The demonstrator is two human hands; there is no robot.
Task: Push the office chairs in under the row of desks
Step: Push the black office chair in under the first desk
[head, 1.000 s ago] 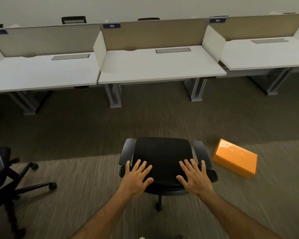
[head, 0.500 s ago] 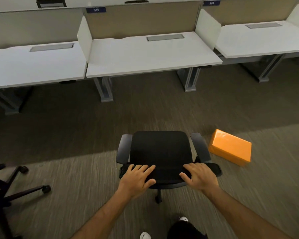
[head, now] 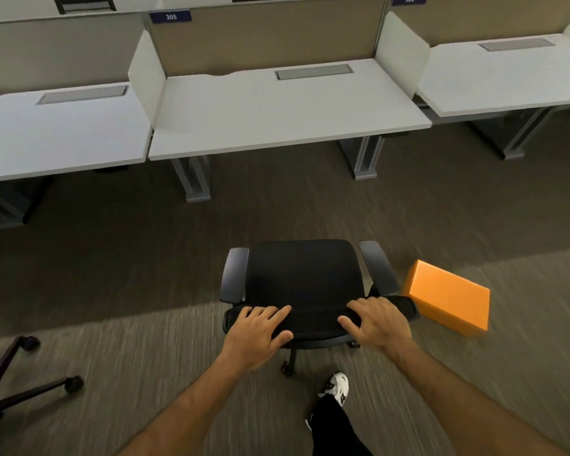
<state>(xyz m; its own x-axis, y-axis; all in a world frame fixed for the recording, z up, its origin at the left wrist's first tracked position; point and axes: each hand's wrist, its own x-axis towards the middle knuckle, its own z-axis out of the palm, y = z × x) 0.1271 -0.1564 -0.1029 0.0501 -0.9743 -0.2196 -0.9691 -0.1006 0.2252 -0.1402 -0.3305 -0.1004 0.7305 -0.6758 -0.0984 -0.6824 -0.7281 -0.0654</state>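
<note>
A black office chair (head: 301, 278) with two armrests stands on the carpet in front of me, its seat facing the middle white desk (head: 277, 120) labelled 305. My left hand (head: 260, 329) grips the left part of the chair's backrest top edge. My right hand (head: 377, 320) grips the right part of the same edge. The chair is still a good stretch of carpet short of the desk. Open space shows under the desk between its two grey legs.
An orange box (head: 449, 299) lies on the floor just right of the chair. A second chair's wheeled base (head: 30, 386) sits at the lower left. More white desks (head: 56, 133) with beige dividers flank the middle one. My foot (head: 338, 388) steps behind the chair.
My hands came down from hovering open over the backrest to gripping its top edge. The chair and I have moved closer to the desks, and my foot has stepped forward.
</note>
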